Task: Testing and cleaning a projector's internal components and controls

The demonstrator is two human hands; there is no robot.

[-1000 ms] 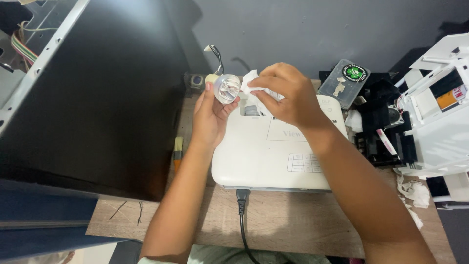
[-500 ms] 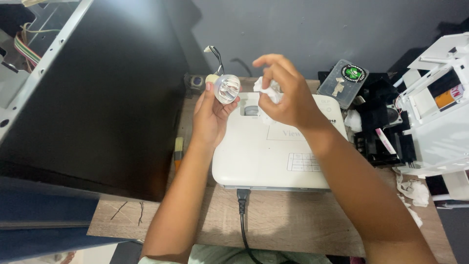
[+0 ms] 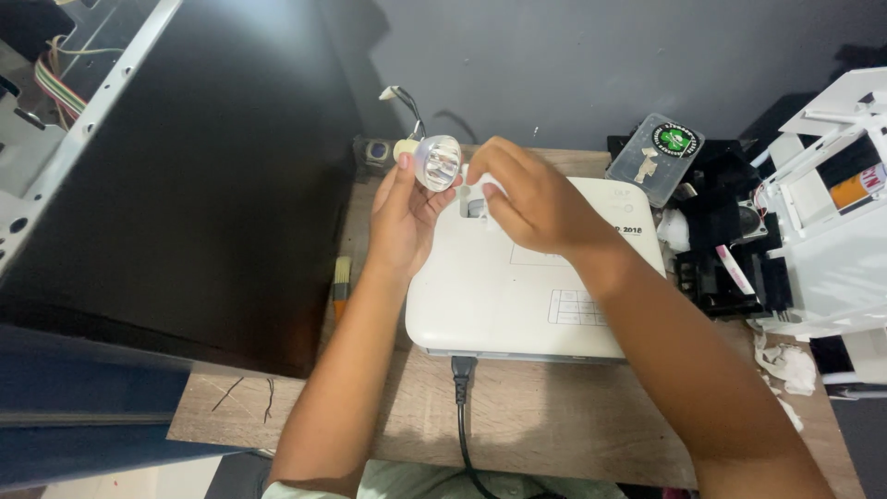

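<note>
Here, left hand (image 3: 405, 217) pinches a small silvery glass reflector lamp bulb (image 3: 436, 162) w/ wires, held above the white plastic projector (image 3: 517, 286); right hand (image 3: 527, 199) fingers closed on white tissue scrap (image 3: 482, 183) beside bulb.

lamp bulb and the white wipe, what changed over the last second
The right hand drew its small white wipe back off the lamp bulb and bunched it in the fingers, now just beside the reflector. The left hand kept hold of the bulb in the same spot above the white projector, which did not move.
</note>
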